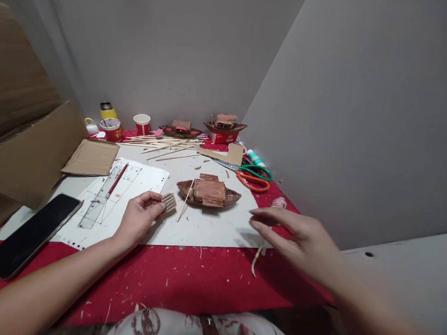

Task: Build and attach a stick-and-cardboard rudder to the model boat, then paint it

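Observation:
My left hand point(139, 217) pinches a small ridged piece of corrugated cardboard point(169, 203) above the white sheet. Just right of it, a brown model boat point(210, 191) with a roofed cabin stands on the sheet, and a thin wooden stick point(186, 200) leans across its left end. My right hand point(298, 238), slightly blurred, hovers over the right front of the table with thumb and fingers apart and nothing visible between them. Beneath its fingertips lies a pale curled strip point(256, 261).
Scissors point(252, 177) and a glue tube point(255, 158) lie at right. Wooden sticks point(173, 147), two boats, including one on a red box point(224, 137), and paper cups point(142, 124) line the back. Left are a drawing with a ruler point(97, 202), a phone point(34, 234) and a cardboard box point(36, 156).

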{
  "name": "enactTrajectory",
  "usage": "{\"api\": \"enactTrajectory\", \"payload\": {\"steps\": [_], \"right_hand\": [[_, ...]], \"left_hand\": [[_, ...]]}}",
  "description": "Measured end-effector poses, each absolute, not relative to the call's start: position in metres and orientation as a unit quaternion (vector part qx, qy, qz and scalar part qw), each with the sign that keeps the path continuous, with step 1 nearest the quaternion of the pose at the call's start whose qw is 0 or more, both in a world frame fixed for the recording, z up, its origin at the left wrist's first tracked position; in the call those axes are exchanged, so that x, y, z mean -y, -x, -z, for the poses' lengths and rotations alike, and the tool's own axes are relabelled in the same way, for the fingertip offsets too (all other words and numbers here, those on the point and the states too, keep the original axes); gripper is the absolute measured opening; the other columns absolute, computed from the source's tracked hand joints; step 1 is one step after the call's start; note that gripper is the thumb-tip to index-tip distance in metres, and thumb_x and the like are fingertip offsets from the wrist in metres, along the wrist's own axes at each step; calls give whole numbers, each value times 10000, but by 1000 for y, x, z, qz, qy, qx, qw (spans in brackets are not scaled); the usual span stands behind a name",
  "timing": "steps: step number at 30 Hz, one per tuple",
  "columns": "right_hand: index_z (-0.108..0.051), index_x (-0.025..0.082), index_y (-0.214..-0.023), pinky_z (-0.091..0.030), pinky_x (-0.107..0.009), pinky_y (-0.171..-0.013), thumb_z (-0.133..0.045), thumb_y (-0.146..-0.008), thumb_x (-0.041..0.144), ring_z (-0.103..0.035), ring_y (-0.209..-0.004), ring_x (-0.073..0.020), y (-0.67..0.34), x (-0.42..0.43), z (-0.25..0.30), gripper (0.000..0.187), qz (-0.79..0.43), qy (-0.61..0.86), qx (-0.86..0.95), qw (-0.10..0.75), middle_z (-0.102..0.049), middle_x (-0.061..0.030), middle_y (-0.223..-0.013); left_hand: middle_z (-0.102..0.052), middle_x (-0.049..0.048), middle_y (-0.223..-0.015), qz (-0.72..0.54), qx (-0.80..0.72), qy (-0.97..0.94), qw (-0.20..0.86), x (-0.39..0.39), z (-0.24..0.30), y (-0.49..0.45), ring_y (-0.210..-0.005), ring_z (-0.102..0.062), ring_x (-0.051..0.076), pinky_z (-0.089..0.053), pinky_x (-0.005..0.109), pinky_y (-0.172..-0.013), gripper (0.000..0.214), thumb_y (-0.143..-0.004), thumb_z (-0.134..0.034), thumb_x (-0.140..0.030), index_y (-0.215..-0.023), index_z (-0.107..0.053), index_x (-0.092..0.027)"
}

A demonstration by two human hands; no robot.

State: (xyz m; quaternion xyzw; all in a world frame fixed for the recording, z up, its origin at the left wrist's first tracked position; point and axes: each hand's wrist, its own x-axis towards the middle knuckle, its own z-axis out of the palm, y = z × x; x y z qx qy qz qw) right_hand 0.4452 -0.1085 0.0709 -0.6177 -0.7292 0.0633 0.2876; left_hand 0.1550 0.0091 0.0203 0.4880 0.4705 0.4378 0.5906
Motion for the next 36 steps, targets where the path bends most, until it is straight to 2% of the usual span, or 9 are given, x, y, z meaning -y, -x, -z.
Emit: {"api": "enactTrajectory", "payload": {"steps": [4, 9, 15, 20, 24, 27, 32, 36], "right_hand": [[-677, 186, -984, -539, -280, -728, -531, -934, 252, -704, -807, -178, -417, 83, -71, 168, -60, 543, 785, 292, -746, -69, -922], [-694, 180, -957, -517, -275, -666, -531, -935, 226, -678, -731, -167, -401, 56, -78, 171, -48, 485, 818, 306, -737, -62, -843], [-711, 184, -940, -501, -286, -708, -541, -895, 223, -678, -792, -175, -397, 25, -83, 180, -97, 533, 780, 313, -751, -61, -916], [-702, 175, -874, -490, -271, -653, -563, -862, 267, -643, -709, -155, -397, 9, -88, 167, -187, 547, 742, 340, -731, -37, -832], [-683, 180, -797, -469, -238, -587, -570, -864, 285, -606, -642, -127, -390, 24, -87, 168, -265, 523, 724, 363, -693, -13, -743], [-663, 171, -762, -454, -223, -527, -595, -857, 328, -571, -555, -103, -382, 39, -79, 196, -366, 529, 675, 362, -655, -4, -679], [-647, 165, -888, -440, -191, -450, -708, -753, 368, -563, -493, -79, -364, 50, -62, 251, -580, 523, 513, 356, -638, 18, -674], [-598, 185, -910, -462, -184, -445, -772, -692, 391, -556, -480, -80, -353, 52, -52, 346, -641, 489, 442, 394, -595, 62, -579]], "left_hand": [[-633, -34, -582, -431, -467, -478, 606, -9, -23, -154, -473, -521, 61, -428, 189, -500, 188, -640, -752, -212, -776, -654, -125], [-646, -19, -591, -419, -461, -451, 639, -8, -26, -154, -486, -547, 60, -432, 178, -509, 183, -616, -756, -197, -750, -660, -118], [-665, -1, -609, -403, -475, -425, 657, -9, -30, -155, -474, -579, 72, -445, 179, -488, 147, -605, -732, -162, -727, -659, -122], [-707, 34, -709, -397, -479, -418, 662, -12, -27, -155, -543, -609, 83, -519, 205, -569, 127, -620, -724, -153, -732, -675, -118], [-681, 1, -671, -405, -461, -407, 677, -15, -26, -153, -509, -576, 63, -508, 188, -550, 120, -631, -737, -149, -727, -666, -134], [-675, -10, -685, -414, -438, -407, 687, -12, -30, -153, -555, -602, 80, -507, 184, -549, 160, -633, -778, -169, -750, -672, -143], [-686, -16, -676, -401, -411, -405, 712, 0, -39, -156, -559, -617, 91, -512, 196, -569, 251, -632, -833, -204, -812, -665, -157], [-714, 5, -716, -374, -391, -405, 737, 11, -40, -160, -572, -642, 108, -515, 221, -615, 289, -637, -845, -237, -840, -654, -159]]}}
